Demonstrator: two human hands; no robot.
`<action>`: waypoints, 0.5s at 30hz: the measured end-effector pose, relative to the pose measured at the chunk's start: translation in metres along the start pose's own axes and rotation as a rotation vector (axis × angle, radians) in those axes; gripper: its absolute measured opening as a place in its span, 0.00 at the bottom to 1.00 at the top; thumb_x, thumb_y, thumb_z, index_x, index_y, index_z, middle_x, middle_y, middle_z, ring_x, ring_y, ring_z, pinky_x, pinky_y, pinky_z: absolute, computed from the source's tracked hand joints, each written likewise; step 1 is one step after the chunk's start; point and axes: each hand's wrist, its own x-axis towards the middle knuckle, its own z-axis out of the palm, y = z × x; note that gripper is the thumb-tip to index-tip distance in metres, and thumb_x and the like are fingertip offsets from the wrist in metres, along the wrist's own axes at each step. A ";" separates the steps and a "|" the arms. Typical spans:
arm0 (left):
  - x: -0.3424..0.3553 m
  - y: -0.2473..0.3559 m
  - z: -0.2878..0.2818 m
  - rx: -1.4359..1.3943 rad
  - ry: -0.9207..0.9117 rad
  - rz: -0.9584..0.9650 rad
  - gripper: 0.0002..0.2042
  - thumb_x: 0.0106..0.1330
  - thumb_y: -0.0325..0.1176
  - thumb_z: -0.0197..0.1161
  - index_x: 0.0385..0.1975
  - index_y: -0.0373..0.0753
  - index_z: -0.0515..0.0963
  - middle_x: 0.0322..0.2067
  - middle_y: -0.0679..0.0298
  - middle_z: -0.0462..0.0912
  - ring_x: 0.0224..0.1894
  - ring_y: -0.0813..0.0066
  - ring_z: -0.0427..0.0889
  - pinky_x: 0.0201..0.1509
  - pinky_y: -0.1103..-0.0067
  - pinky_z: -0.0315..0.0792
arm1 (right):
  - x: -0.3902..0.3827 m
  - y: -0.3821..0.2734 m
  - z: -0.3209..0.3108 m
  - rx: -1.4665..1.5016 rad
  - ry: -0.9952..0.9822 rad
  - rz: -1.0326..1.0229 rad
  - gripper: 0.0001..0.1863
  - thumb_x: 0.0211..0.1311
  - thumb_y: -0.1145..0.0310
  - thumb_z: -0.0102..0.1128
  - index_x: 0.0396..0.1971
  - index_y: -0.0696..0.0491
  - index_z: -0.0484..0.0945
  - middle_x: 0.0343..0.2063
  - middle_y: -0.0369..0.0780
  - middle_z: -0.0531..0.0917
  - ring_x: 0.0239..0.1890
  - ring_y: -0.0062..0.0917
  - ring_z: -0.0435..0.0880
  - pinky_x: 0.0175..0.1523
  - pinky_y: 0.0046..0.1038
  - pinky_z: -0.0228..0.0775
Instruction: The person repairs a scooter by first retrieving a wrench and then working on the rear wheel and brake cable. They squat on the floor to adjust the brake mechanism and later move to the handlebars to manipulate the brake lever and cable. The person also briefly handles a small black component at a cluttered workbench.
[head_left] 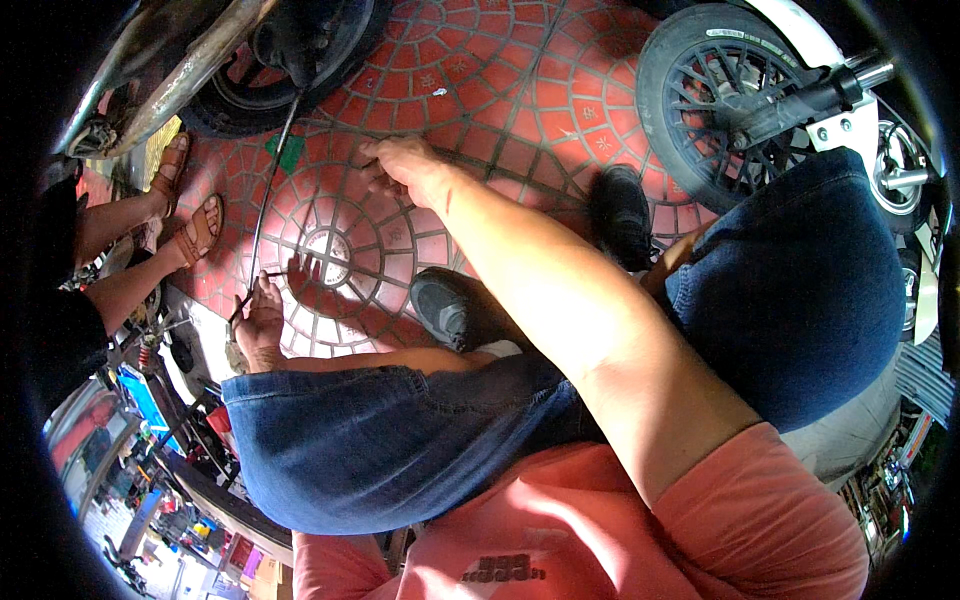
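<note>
My left hand (262,318), beside my left knee, is closed on a long, thin black cable (262,205). The cable runs up and away from the fingers toward a dark wheel (345,55) at the upper left. A short dark end juts out to the right by the fingertips. Out over the tiled floor, at the end of my stretched arm, my right hand (400,168) has its fingers loosely apart and nothing in them. The cable passes to the left of it, apart from it.
A motorbike's spoked front wheel (715,100) stands at the upper right. On the left, another person's sandalled feet (200,228) are close to the cable. A worn metal pipe (190,85) crosses the upper left. My dark shoes (442,305) rest on red tiles (480,95). Assorted parts clutter the lower left.
</note>
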 end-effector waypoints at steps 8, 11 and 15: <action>0.005 -0.024 -0.031 0.387 -0.131 0.007 0.22 0.73 0.41 0.56 0.59 0.32 0.71 0.58 0.54 0.78 0.58 0.62 0.78 0.64 0.65 0.69 | 0.005 -0.005 -0.028 -0.041 0.078 -0.002 0.14 0.70 0.56 0.56 0.41 0.51 0.81 0.29 0.36 0.85 0.22 0.19 0.81 0.24 0.22 0.65; 0.009 -0.009 -0.041 0.605 -0.098 -0.007 0.21 0.74 0.39 0.56 0.60 0.34 0.71 0.55 0.57 0.80 0.54 0.66 0.79 0.60 0.68 0.70 | 0.005 -0.001 -0.031 -0.046 0.089 0.001 0.14 0.70 0.56 0.56 0.38 0.51 0.82 0.29 0.36 0.85 0.23 0.19 0.81 0.24 0.22 0.66; 0.030 0.005 -0.050 0.864 0.098 0.204 0.15 0.73 0.33 0.57 0.56 0.36 0.77 0.46 0.65 0.83 0.42 0.76 0.79 0.47 0.76 0.71 | 0.006 0.003 -0.029 -0.024 0.073 0.004 0.13 0.70 0.60 0.57 0.43 0.54 0.82 0.28 0.40 0.84 0.25 0.27 0.80 0.28 0.30 0.73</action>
